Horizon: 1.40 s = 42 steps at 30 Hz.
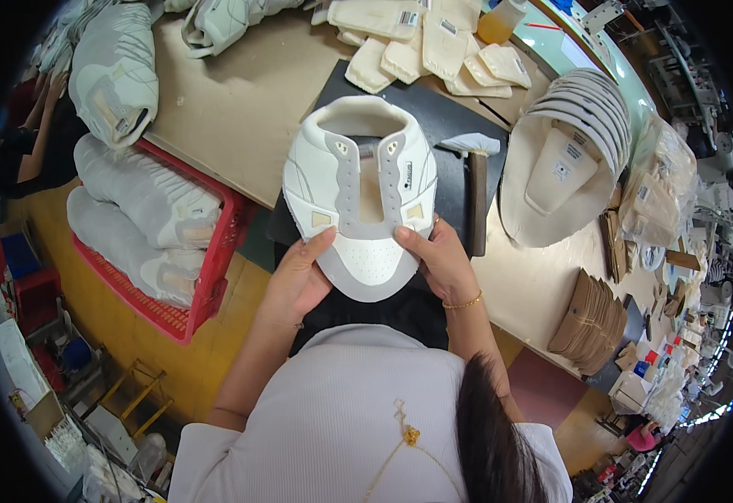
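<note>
A white and grey shoe upper (372, 261), with no sole, is held up in front of me with its toe toward my body. My left hand (301, 277) grips its left edge near the toe, thumb on top. On the opposite edge my right hand (444, 261) pinches it the same way, a bracelet on the wrist. The fingers beneath the upper are hidden. Under and behind it lies a black board (454, 117). A hammer (477, 197) with a dark handle rests on the board's right side, its head covered in pale material.
Stacked uppers (580, 109) stand at right, near brown pieces (589, 323). Cream tongue pieces (446, 50) lie at the back beside a bottle of amber liquid (501, 21). A red basket (231, 220) of uppers sits at left. Another person's arm (44, 117) shows at far left.
</note>
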Each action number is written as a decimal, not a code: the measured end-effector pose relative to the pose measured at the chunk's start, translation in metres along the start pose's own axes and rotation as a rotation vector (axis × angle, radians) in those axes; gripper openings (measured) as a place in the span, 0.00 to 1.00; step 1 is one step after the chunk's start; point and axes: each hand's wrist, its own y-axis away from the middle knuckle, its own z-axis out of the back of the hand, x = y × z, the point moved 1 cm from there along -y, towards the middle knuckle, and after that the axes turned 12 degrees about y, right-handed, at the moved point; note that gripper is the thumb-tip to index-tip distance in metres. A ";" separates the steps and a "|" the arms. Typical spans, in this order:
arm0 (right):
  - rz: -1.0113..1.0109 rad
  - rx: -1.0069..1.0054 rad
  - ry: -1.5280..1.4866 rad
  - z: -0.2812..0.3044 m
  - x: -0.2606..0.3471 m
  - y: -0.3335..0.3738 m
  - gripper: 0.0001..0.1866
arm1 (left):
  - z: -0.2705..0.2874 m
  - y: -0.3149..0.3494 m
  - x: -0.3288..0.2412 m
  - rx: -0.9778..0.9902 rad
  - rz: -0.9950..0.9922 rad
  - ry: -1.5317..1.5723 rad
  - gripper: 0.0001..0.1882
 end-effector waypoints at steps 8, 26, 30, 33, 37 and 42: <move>-0.148 0.071 -0.105 0.006 -0.006 -0.004 0.20 | 0.002 -0.007 0.003 0.016 -0.036 -0.041 0.29; -0.167 0.151 -0.228 0.006 -0.010 -0.011 0.21 | -0.001 -0.009 -0.005 0.012 -0.163 -0.116 0.25; -0.152 0.220 -0.330 0.004 -0.012 -0.013 0.22 | -0.002 -0.011 0.001 0.054 -0.181 -0.049 0.27; -0.133 0.272 -0.394 0.005 -0.012 -0.011 0.23 | -0.002 -0.012 0.007 0.074 -0.151 0.007 0.28; -0.075 0.411 -0.549 -0.001 -0.024 -0.004 0.27 | 0.006 -0.009 0.010 0.138 -0.011 0.024 0.29; -0.009 0.508 -0.576 -0.013 -0.008 0.007 0.29 | 0.009 -0.007 0.011 0.288 0.058 0.128 0.32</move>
